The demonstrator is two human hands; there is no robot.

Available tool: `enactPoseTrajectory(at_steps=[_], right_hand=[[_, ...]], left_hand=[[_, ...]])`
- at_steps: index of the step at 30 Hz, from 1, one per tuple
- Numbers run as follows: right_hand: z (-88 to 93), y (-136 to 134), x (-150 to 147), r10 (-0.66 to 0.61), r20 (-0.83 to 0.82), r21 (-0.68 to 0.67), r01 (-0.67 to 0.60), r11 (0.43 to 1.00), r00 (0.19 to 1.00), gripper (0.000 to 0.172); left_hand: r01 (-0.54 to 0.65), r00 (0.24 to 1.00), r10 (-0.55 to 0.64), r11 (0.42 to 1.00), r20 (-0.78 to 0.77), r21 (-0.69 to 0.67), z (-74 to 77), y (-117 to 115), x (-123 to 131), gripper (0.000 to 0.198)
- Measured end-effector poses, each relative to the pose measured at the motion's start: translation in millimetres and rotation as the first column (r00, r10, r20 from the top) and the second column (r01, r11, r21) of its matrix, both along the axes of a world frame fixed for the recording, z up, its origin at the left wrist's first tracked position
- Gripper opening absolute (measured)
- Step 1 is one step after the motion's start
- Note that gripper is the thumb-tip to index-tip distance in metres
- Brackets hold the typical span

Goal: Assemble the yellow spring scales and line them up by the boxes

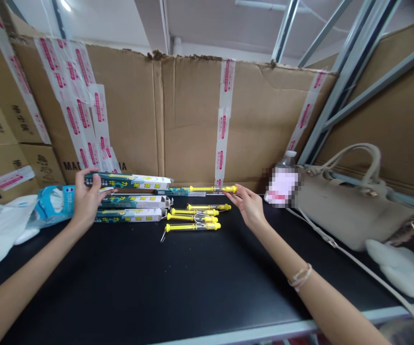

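Note:
My left hand (pixel 89 194) is closed around the left end of a long, narrow green-and-white box (pixel 135 180), held raised and roughly level. Pinched in the fingers of my right hand (pixel 248 203) is the right end of a yellow tubular spring scale (pixel 208 189), which points left towards that box's right end. Two similar boxes (pixel 135 215) lie side by side just below the held one, their right ends towards the middle. Several more yellow spring scales (pixel 193 227) with metal hooks lie on the black table (pixel 178 282) between my hands.
Another narrow green box (pixel 173 192) lies behind the scales, by the cardboard wall (pixel 192 124). A blue-and-white plastic package (pixel 54 206) sits on the left. To the right stand a bottle (pixel 284 179) and a beige handbag (pixel 350 206), its strap crossing the table.

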State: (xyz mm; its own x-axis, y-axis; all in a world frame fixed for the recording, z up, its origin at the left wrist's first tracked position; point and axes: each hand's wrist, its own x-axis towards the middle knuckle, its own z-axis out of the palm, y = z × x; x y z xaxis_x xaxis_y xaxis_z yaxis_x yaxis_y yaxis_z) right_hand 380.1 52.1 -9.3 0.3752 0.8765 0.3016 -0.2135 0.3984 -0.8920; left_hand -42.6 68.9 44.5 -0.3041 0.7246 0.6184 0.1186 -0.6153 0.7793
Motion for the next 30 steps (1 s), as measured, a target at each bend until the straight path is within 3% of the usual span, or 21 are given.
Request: enactPoseTrajectory(at_steps=[3, 8, 13, 19, 24, 30], right_hand=[[-10.7, 7, 5, 0.004, 0.101, -0.064, 0.003, 0.998, 0.995, 0.029], [-20.5, 12, 9, 0.019, 0.396, -0.146, 0.042, 0.988, 0.918, 0.032], [-27.1, 13, 13, 0.009, 0.702, -0.134, 0.120, 0.984, 0.712, 0.031], [-34.4, 18, 14, -0.054, 0.872, -0.016, 0.140, 0.990, 0.486, 0.029], [-34.1, 19, 7, -0.122, 0.918, 0.106, 0.063, 0.992, 0.376, 0.030], [-37.2, 14, -5, -0.054, 0.939, 0.080, -0.063, 0.995, 0.340, 0.030]], left_hand=[[-0.117, 0.974, 0.104, 0.992, -0.200, -0.051, -6.6, 1, -5, 0.039], [-0.302, 0.815, 0.214, 0.950, -0.538, -0.079, -9.1, -4, -11, 0.024], [-0.350, 0.655, 0.259, 0.937, -0.710, 0.018, -13.2, 3, -16, 0.028], [-0.404, 0.462, 0.357, 0.900, -0.812, 0.166, -25.5, 7, -21, 0.035], [-0.282, 0.326, 0.386, 0.911, -0.863, 0.301, -28.3, 6, -15, 0.047], [-0.084, 0.190, 0.272, 0.962, -0.943, 0.261, -40.8, 8, -6, 0.057]])
